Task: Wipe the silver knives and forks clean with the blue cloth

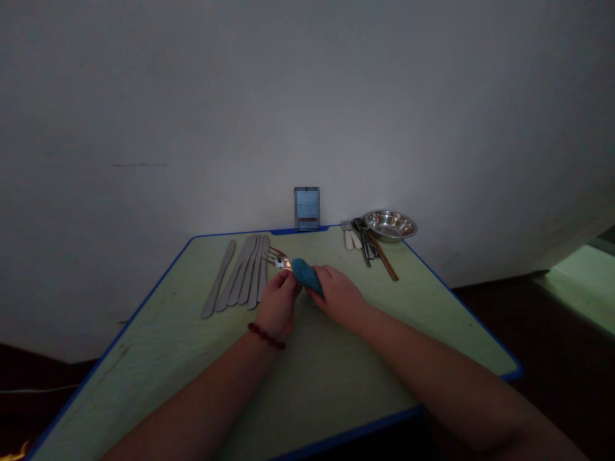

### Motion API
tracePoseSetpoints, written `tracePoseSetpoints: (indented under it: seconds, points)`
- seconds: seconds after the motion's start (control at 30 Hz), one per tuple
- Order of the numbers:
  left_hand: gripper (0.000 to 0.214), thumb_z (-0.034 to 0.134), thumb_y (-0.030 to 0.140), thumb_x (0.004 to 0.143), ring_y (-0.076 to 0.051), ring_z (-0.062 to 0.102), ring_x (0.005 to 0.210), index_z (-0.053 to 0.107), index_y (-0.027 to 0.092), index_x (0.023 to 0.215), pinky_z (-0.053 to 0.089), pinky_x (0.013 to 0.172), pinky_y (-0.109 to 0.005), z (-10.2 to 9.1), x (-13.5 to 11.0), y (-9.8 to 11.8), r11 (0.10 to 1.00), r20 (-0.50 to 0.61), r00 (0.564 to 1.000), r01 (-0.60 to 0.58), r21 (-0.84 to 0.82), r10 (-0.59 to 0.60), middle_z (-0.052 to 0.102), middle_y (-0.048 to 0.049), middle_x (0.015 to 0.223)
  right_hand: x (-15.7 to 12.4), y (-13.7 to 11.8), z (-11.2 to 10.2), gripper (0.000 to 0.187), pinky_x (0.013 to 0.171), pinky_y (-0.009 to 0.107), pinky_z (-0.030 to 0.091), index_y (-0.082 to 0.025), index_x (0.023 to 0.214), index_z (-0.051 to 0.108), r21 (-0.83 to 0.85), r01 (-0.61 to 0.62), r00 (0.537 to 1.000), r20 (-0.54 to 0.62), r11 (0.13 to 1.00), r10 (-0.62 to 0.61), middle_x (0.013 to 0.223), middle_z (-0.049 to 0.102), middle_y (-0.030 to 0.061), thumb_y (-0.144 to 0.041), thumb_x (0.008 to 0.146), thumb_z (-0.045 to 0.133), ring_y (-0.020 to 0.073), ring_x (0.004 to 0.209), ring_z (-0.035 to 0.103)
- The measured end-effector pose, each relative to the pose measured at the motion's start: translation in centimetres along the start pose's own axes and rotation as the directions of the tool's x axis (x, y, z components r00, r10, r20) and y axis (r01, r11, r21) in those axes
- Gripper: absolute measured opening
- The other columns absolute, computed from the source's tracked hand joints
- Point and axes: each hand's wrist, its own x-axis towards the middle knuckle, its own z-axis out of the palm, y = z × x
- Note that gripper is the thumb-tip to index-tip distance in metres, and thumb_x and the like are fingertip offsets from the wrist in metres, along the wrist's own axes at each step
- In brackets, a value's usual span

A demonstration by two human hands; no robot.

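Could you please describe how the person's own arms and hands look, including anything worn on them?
The left hand has a dark red bracelet of small beads around its wrist. The right hand shows nothing at the wrist. Both hands are without gloves, and no sleeves show on either forearm.

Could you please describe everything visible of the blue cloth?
The blue, soft-looking fabric cloth is bunched into an elongated wad, slanting over the pale-green, blue-edged table. The right hand grips its lower end; its upper end appears against the shiny metal fork held by the left hand. Its underside is hidden.
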Motion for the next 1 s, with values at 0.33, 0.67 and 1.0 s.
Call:
tracePoseSetpoints:
  seconds: [0.33,0.67,1.0]
  points:
    - [0.011,0.063,0.016,0.057,-0.005,0.046,0.051,0.052,0.015,0.053,0.038,0.053,-0.016,0.1,0.0,0.0,0.999,-0.029,1.000,0.010,-0.050,-0.011,0.050,0.0048,0.051,-0.1,-0.1,0.0,0.032,0.076,0.033,0.040,-0.010,0.104,0.044,-0.021,-0.009,1.000,0.026,1.000,0.010,0.096,0.053,0.0112,-0.026,0.076,0.043,0.0192,0.088,0.049]
    - [0.010,0.066,0.015,0.054,-0.009,0.052,0.064,0.060,0.016,0.062,0.042,0.064,-0.019,0.1,0.0,0.2,0.998,0.131,0.989,0.059,0.017,-0.061,0.058,-0.0002,0.066,-0.1,0.4,0.0,0.035,0.080,0.033,0.039,-0.008,0.107,0.043,0.059,-0.041,0.999,0.002,0.997,0.041,0.099,0.053,0.0121,-0.025,0.076,0.042,0.0199,0.093,0.047]
    - [0.012,0.062,0.021,0.060,-0.007,0.049,0.061,0.062,0.016,0.072,0.037,0.060,-0.019,-1.0,0.8,-0.4,0.983,0.188,0.982,-0.058,0.173,0.025,0.057,0.0026,0.064,0.0,0.7,-0.5,0.036,0.079,0.030,0.038,-0.012,0.106,0.044,0.278,-0.102,0.994,0.057,0.955,0.089,0.100,0.054,0.0101,-0.029,0.074,0.047,0.0176,0.093,0.049]
